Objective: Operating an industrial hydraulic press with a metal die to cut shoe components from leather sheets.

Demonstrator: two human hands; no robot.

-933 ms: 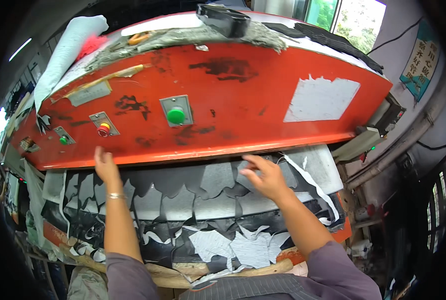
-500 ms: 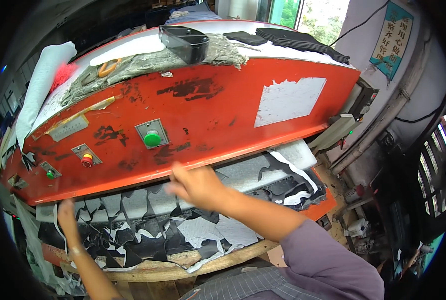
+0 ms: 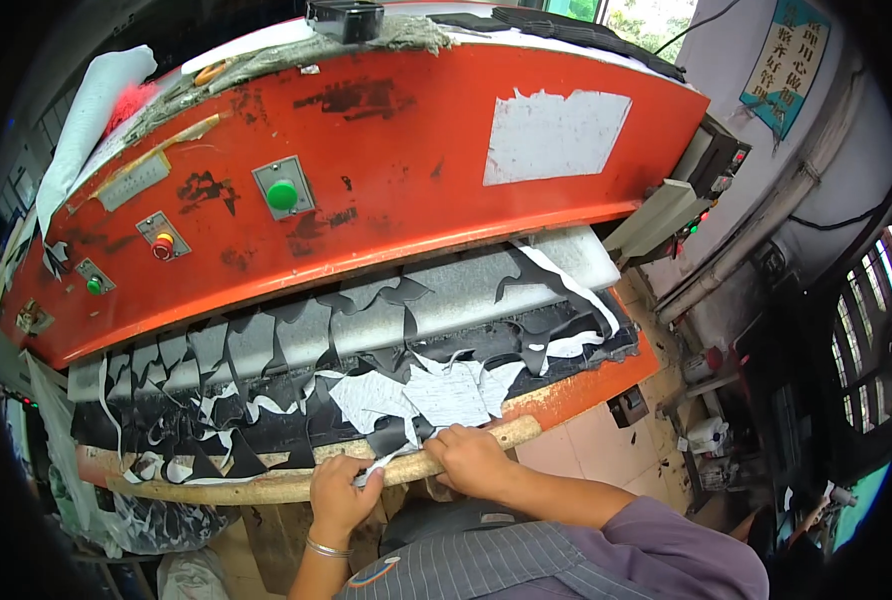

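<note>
Two hands are at the front edge of the bed (image 3: 591, 383). The left hand (image 3: 339, 500) has a narrow grip on a white strip (image 3: 394, 461) by the pole (image 3: 256, 492) there. The right hand (image 3: 469, 461) bends over the pole nearby; I cannot tell what that grip holds. White scraps (image 3: 448, 395) lie just behind the hands, and black scraps (image 3: 243, 455) spread toward the bed's left front corner.

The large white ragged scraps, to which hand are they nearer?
Right: the right hand is at the wooden rail, just below the scraps; the left hand is lower, farther left.
</note>
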